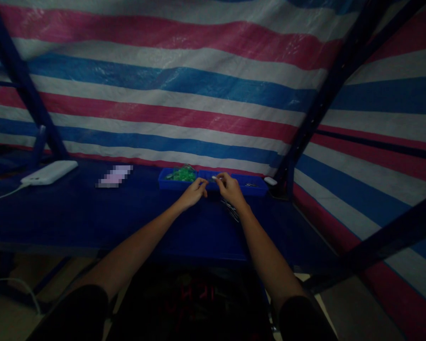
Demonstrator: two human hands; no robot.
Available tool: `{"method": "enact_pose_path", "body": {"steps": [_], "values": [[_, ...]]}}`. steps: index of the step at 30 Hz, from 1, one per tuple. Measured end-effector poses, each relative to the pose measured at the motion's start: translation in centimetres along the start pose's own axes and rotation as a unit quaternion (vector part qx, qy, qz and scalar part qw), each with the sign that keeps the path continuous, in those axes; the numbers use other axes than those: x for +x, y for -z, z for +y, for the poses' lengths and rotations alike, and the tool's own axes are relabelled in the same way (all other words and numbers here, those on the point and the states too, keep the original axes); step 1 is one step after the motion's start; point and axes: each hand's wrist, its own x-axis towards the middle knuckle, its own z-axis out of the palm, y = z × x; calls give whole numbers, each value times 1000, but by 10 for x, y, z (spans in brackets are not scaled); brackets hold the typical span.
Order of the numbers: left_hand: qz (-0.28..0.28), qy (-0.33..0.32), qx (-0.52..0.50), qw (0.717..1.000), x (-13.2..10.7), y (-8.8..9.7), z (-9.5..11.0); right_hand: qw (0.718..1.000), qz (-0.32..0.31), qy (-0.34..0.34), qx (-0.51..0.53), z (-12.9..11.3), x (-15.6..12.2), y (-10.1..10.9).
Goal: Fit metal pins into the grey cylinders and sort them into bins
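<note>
My left hand (195, 192) is closed in a pinch just in front of the blue trays; what its fingertips hold is too small and dark to make out. Close by on the right, my right hand (230, 188) also pinches, with a small pale spot at its fingertips that I cannot identify. A blue tray (164, 185) beside my left hand holds a heap of green, shiny pieces (186, 174). Behind and right of my right hand, another blue tray (257, 191) has a few small metal pieces in it. Thin metal rods (230, 210) lie on the table under my right wrist.
On the blue table (135, 218) lie a white device (51, 173) with a cable at the left and a blurred-out flat object (114, 176). A small white case (270, 181) sits by the right post (289, 177). Striped sheeting (170, 113) hangs behind.
</note>
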Motion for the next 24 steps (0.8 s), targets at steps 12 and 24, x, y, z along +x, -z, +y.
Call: {"method": "enact_pose_path", "body": {"steps": [12,24], "values": [[-317,-177,351,863,1,-87,45,976,184,-109,-33,33,4,30],[-266,-63,404,873,-27,27,-7,997,-23,-38,-64,9,-31,1]]}}
